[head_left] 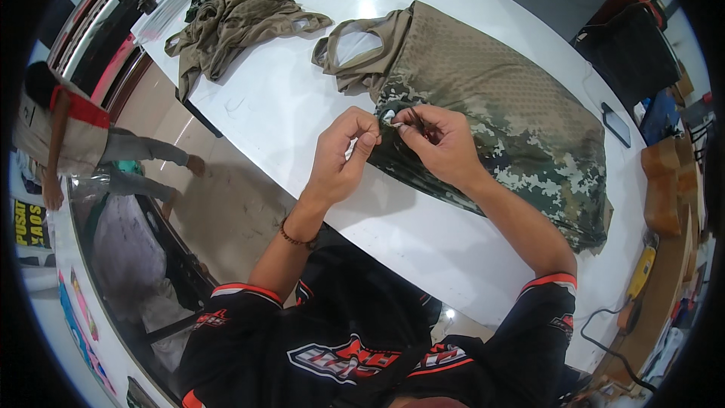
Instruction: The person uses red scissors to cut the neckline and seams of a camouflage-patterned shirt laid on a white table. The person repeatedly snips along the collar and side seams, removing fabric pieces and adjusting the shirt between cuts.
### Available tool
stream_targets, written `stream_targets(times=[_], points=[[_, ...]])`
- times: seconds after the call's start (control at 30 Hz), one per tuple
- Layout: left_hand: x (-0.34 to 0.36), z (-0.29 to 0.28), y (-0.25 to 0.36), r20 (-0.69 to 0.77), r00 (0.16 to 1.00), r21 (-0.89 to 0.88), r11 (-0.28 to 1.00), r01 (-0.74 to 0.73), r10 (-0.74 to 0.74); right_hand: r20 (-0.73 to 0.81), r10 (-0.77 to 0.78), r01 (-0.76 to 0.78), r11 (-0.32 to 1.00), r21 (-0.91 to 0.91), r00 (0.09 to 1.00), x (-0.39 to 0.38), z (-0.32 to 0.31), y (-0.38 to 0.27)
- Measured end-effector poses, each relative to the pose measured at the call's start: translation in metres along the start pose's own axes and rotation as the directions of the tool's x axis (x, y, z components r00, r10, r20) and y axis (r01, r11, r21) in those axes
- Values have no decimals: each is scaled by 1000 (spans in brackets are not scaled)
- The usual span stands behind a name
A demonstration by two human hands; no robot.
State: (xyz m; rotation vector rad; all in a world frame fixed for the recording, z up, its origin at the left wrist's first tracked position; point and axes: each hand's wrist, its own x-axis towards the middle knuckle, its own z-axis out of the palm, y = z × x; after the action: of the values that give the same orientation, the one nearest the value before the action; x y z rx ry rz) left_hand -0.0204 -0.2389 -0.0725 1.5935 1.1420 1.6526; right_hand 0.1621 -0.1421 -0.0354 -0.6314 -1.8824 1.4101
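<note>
A brown and green camouflage shirt (521, 106) lies on the white table, its collar toward the far left. My left hand (343, 155) is closed in a pinch at the left edge of the shirt's sleeve (389, 140); whatever its fingertips hold is too small to make out. Close beside it, my right hand (447, 147) is closed, thumb and forefinger meeting at a small whitish bit of the sleeve edge (390, 116). Inside that hand sits a small dark pointed tool (417, 118) with a red part, mostly covered by the fingers.
Another brown shirt (245, 19) lies crumpled at the table's far left. A phone (615, 125) rests near the right edge of the white table (302, 121). Further right are a wooden piece (661, 189) and a yellow corded tool (642, 272). Another person (75, 128) stands at left.
</note>
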Motion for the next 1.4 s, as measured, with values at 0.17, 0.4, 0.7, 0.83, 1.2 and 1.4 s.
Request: stream_targets(times=[0.17, 0.4, 0.7, 0.83, 1.2, 1.4], points=[[-1, 4, 7, -86, 996, -97, 995, 2, -10, -68, -26, 36, 988, 149, 997, -1, 7, -14], [-4, 0, 8, -142, 988, 53, 997, -50, 57, 394, 337, -503, 726, 470, 855, -14, -5, -34], [1, 4, 13, -165, 971, 175, 974, -144, 174, 488, 446, -648, 641, 410, 750, -15, 3, -22], [2, 1, 16, -117, 969, 224, 957, -186, 216, 510, 442, -665, 603, 440, 738, -11, 4, -22], [3, 4, 20, -99, 971, 263, 947, -185, 218, 525, 433, -677, 544, 496, 733, -10, 5, -19], [4, 2, 16, -76, 971, 284, 939, -196, 226, 503, 440, -668, 511, 541, 744, -11, 9, -17]])
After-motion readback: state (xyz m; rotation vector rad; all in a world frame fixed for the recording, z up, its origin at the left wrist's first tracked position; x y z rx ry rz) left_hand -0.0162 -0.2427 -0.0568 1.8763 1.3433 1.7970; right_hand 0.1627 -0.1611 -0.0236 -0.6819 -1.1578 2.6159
